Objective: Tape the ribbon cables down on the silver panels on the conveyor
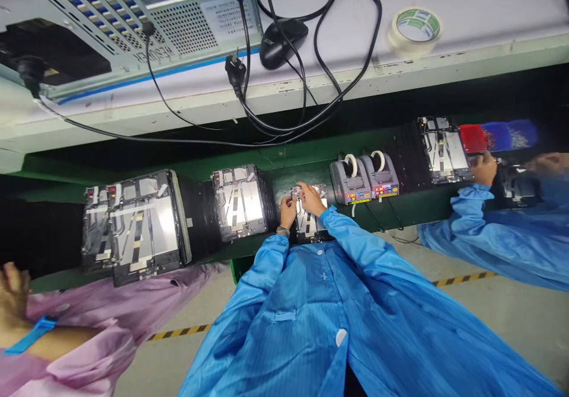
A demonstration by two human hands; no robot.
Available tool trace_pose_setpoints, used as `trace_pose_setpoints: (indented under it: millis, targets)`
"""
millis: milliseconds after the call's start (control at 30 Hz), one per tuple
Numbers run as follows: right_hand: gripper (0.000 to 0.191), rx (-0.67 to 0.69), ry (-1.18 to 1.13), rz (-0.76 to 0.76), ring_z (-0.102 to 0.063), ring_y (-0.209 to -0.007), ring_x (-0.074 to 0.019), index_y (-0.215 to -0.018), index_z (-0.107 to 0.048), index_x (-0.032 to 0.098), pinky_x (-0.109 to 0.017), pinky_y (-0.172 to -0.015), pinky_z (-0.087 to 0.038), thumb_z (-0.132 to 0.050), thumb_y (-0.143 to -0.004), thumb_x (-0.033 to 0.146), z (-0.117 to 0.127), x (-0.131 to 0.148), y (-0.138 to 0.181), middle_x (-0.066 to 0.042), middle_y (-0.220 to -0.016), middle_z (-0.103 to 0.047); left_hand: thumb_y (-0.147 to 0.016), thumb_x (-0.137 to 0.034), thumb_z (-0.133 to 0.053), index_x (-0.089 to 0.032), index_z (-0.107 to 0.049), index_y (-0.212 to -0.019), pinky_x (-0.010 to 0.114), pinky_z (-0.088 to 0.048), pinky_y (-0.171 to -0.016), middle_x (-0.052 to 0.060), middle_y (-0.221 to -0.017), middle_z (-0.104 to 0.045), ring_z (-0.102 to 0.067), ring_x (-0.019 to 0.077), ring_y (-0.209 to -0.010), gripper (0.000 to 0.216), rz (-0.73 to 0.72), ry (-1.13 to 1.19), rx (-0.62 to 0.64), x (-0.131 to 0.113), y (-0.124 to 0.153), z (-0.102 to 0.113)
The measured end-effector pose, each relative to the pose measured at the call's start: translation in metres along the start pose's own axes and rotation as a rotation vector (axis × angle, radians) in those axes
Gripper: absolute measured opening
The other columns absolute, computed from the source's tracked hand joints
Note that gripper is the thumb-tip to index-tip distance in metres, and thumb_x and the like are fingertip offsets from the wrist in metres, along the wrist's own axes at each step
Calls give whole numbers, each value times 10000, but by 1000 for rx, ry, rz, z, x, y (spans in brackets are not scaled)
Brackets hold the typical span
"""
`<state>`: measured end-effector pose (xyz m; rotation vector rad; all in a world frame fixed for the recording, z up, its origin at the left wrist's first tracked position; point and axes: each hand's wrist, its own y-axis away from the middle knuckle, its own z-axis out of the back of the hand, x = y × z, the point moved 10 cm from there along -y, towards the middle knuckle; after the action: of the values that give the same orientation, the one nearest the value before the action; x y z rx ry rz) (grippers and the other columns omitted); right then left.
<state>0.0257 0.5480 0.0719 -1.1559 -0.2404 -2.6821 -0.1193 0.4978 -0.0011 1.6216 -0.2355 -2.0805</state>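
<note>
An opened tablet-like device (306,225) with bare inner parts lies on the green bench right in front of me. At its upper left corner, my left hand (288,212) has its thumb and finger pinched together. My right hand (312,200) reaches over the top of the same device, its fingertips closed close to those of the left. Whatever is between the fingertips is too small to make out. A stack of similar opened devices (240,198) stands left of my hands.
Two grey tape dispensers (351,181) stand to the right. Further right, a co-worker's hand (484,169) touches another device stack (442,151) beside red and blue bins (473,138). More devices (144,225) lie left, near a person in pink. Cables, a mouse (282,42) and tape roll (415,29) occupy the shelf.
</note>
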Motion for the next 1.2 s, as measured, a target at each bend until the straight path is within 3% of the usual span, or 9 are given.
trace_pose_setpoints:
  millis: [300, 500, 567, 633, 733, 867, 1000, 1200]
  targets:
    - [663, -48, -44, -33, -554, -982, -262, -1477, -518, 198, -392, -961, -442, -473, -833, 47, 3, 2, 8, -73, -974, -655, -899, -263, -726, -184, -637, -1018, 350, -539, -928, 86, -1038, -723, -690, 184, -941, 169, 20, -29, -24, -9, -5, 0]
    - [616, -130, -113, -42, -551, -1090, -295, -1424, -564, 188, -458, -1026, -424, -498, -825, 60, 20, 11, 20, -103, -1048, -669, -853, -271, -790, -175, -647, -982, 358, -553, -894, 80, -984, -718, -684, 185, -887, 215, 9, -20, -16, -14, -7, 3]
    - [568, -190, -257, -86, -563, -1090, -284, -1379, -593, 204, -454, -1026, -428, -538, -823, 100, 26, 10, 28, -93, -1059, -677, -845, -280, -799, -173, -644, -969, 359, -558, -884, 82, -985, -712, -682, 184, -874, 226, 5, -15, -6, -14, -9, 2]
    - [508, -203, -532, -200, -600, -971, -249, -1315, -612, 229, -408, -928, -475, -598, -812, 165, 22, 3, 38, -53, -975, -689, -842, -291, -803, -172, -643, -979, 362, -562, -887, 87, -1017, -707, -682, 184, -880, 242, -12, -7, 4, -13, -11, 2]
    - [460, -105, -1085, -460, -617, -752, -196, -1222, -611, 240, -316, -699, -474, -691, -769, 245, -9, -3, 56, -1, -835, -696, -858, -304, -787, -178, -636, -1083, 366, -565, -912, 101, -1123, -688, -681, 180, -927, 298, -46, 8, 10, -12, -12, 2]
    - [488, -6, -1589, -724, -652, -704, -192, -1215, -586, 224, -290, -624, -473, -691, -739, 189, -43, 7, 78, -26, -832, -734, -874, -329, -769, -216, -583, -1290, 353, -558, -951, 112, -1256, -639, -674, 176, -1021, 470, -101, 14, 22, -14, -9, 2]
    - [473, 36, -1779, -815, -668, -711, -207, -1259, -579, 223, -306, -622, -511, -605, -792, 156, -56, 13, 84, -47, -839, -730, -897, -306, -720, -239, -500, -1411, 345, -546, -968, 130, -1356, -593, -658, 184, -1107, 564, -140, 38, 42, -21, -5, 2]
    - [405, 29, -1859, -867, -651, -703, -207, -1285, -588, 242, -311, -632, -528, -572, -880, 240, -64, 11, 83, -47, -832, -695, -863, -250, -726, -262, -512, -1411, 330, -540, -947, 130, -1466, -500, -626, 218, -1204, 588, -196, -47, 42, -38, -3, 6]
